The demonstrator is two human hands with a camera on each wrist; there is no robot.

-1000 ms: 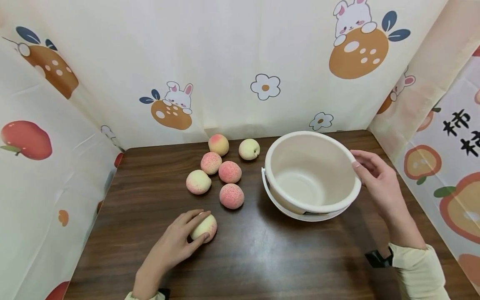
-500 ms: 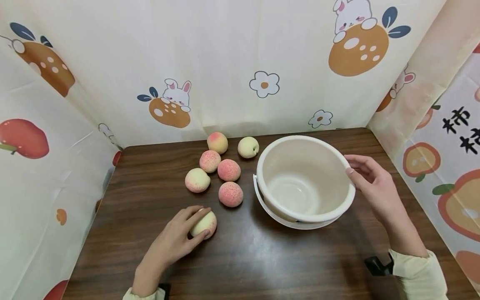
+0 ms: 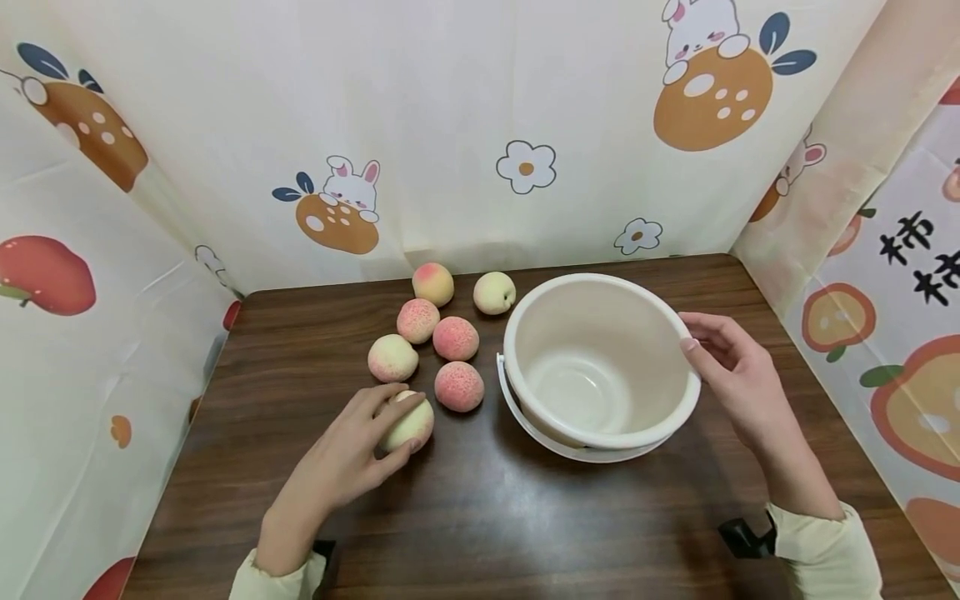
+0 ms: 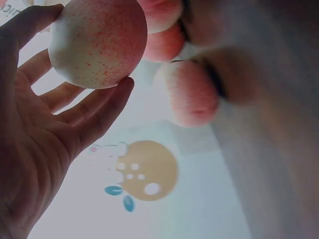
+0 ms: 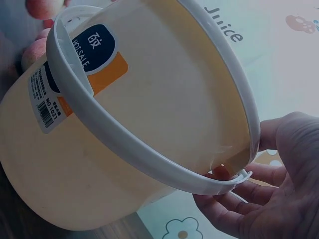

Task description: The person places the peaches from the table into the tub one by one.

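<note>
With thumb and fingers around it, my left hand (image 3: 341,450) grips a pale peach with a pink blush (image 3: 414,423). The left wrist view has the same peach (image 4: 97,42) between thumb and fingertips. Whether it touches the table I cannot tell. My right hand (image 3: 742,387) holds the rim of a cream bucket (image 3: 600,325) on its right side, thumb over the edge and fingers outside. In the right wrist view, fingers also lie by the end of the white handle (image 5: 124,149), which hangs down around the bucket. Nothing lies inside the bucket.
Several more peaches, among them a pink one (image 3: 459,386) and a pale one (image 3: 494,293), lie loosely grouped left of the bucket on the dark wooden table (image 3: 525,533). A patterned curtain (image 3: 442,100) hangs along the back and both sides.
The bucket has shifted left and slightly nearer, with my right hand moving along on its rim. My left hand has moved the gripped peach slightly away from me, toward the other peaches.
</note>
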